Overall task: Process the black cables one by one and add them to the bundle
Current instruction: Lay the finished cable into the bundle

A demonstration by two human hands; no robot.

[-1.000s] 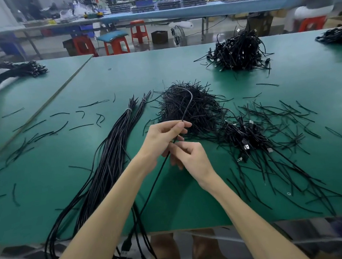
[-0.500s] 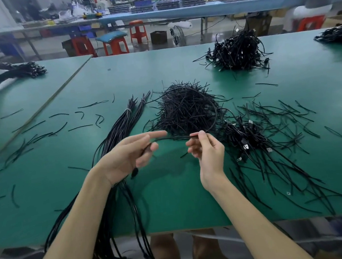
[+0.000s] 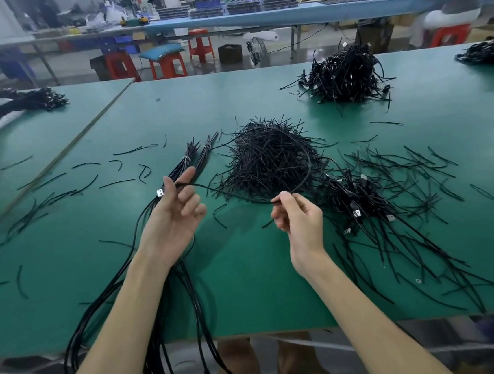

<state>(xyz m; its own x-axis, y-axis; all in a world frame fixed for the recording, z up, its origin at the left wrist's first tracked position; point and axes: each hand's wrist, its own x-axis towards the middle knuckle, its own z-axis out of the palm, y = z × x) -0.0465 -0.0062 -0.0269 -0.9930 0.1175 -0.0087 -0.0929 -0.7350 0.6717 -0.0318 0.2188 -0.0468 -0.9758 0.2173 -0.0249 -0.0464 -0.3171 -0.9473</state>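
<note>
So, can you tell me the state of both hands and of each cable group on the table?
left hand: pinches the held cable beside its USB plug.
right hand: pinches the same cable further along.
held cable: lifted, looping over the heap of short black pieces.
USB plug: free, left of the thumb.
bundle: lying flat, banded, near ends hanging off the table.
heap of short black pieces: loose.
tangled cables: unsorted.

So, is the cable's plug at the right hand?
No, the plug sticks out beside the left hand; the right hand pinches the cable.
</note>
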